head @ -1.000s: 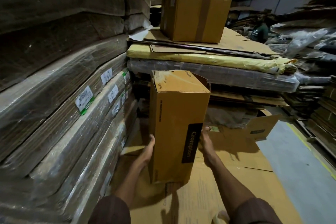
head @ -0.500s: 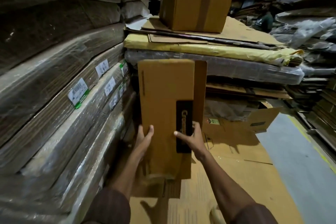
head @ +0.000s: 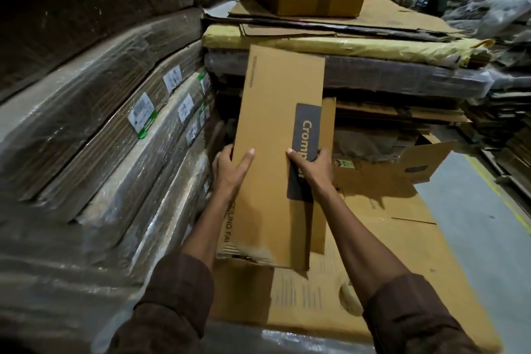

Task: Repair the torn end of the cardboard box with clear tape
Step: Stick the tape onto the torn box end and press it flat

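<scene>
**Head cam: box tipped over toward the wearer, torn end now at the near side**

Head view, vs 1 s ago: the cardboard box (head: 275,152) stood upright on the flattened cardboard (head: 388,238) w/ its closed top visible; half a sec ago it was already tilting back; now it lies laid back, broad face up, centre frame. Hands have moved from low on the sides up onto the top face.

Left hand (head: 230,172) grips the left edge, thumb on the face, fingers wrapped behind. Right hand (head: 311,167) presses over the dark Crompton label (head: 304,152), thumb across it, fingers curled round the right edge. Both clamped on the box.

Meaning for task, as I judge it: the ragged, crushed end, bottom centre of frame, is brought within reach for taping. No tape seen anywhere yet, so repair not begun.

Orientation: long axis runs near-vertical in frame, leaning slightly right at the top. Far end points to upper centre, toward the wrapped stacks (head: 100,123); torn end points at the wearer.
</scene>
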Available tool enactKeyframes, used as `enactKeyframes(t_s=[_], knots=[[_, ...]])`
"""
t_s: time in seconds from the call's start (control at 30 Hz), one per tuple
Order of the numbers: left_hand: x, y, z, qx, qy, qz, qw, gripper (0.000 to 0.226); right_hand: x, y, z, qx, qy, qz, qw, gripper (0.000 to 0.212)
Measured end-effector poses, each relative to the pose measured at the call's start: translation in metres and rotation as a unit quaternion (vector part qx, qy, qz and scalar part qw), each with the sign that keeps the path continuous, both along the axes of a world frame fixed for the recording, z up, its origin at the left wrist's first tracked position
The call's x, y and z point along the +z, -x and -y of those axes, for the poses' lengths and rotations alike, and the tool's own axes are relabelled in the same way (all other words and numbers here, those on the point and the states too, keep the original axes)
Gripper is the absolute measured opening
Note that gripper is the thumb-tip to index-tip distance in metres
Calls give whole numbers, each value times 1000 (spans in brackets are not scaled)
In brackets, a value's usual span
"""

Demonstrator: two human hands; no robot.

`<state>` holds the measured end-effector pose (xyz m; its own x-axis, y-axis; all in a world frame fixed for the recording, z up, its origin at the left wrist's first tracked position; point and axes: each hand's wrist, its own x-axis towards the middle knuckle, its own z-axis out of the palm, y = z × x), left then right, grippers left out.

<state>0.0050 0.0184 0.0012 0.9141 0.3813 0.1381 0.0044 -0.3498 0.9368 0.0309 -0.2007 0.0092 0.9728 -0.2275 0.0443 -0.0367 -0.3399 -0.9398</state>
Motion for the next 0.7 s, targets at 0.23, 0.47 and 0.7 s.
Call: enactKeyframes(t_s=[0.23,0.47,0.7], knots=[[-15,7,2,-74,26,-91,993,31,-15,7,6,12,54,-56,997,59],[-50,-6,-1,-172,39,-212,961,103,-41,-14,21,56,26,-148,987,74],[-89,16,12,-205,61,-243,946,83,-97,17,32,117,-13,-200,973,92]])
